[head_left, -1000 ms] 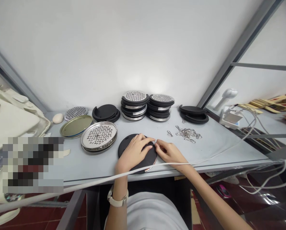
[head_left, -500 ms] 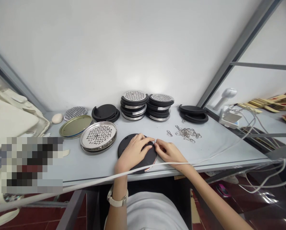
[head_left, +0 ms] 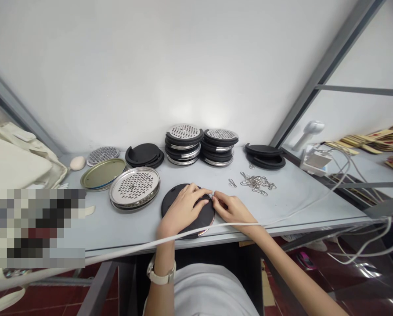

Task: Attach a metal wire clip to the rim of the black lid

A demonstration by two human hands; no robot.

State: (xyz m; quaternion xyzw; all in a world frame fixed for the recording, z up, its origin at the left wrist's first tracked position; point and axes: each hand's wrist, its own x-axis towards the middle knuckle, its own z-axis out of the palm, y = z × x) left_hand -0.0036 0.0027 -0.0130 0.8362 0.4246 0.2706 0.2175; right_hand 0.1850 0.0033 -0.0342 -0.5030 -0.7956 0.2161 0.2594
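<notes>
A flat black round case (head_left: 203,216) with a shiny rim lies near the table's front edge. My left hand (head_left: 188,206) rests across its top, holding it down, with thumb and forefinger reaching toward its right edge. Beside that edge my right hand (head_left: 231,207) is closed in a pinch on a small metal clip (head_left: 210,195), mostly hidden by the fingertips. Loose metal clips (head_left: 257,182) lie in a pile behind my right hand. Left of the case is a round metal grater plate (head_left: 135,186) stacked on another piece.
Two stacks of black cases with perforated plates (head_left: 185,131) stand against the wall. More black round pieces (head_left: 265,157) lie at the back right, and a gold-coloured disc (head_left: 103,173) at left. A white cable (head_left: 189,232) crosses in front of my wrists.
Both hands stay at the case's right edge with almost no movement. The whole view has shifted very slightly.
</notes>
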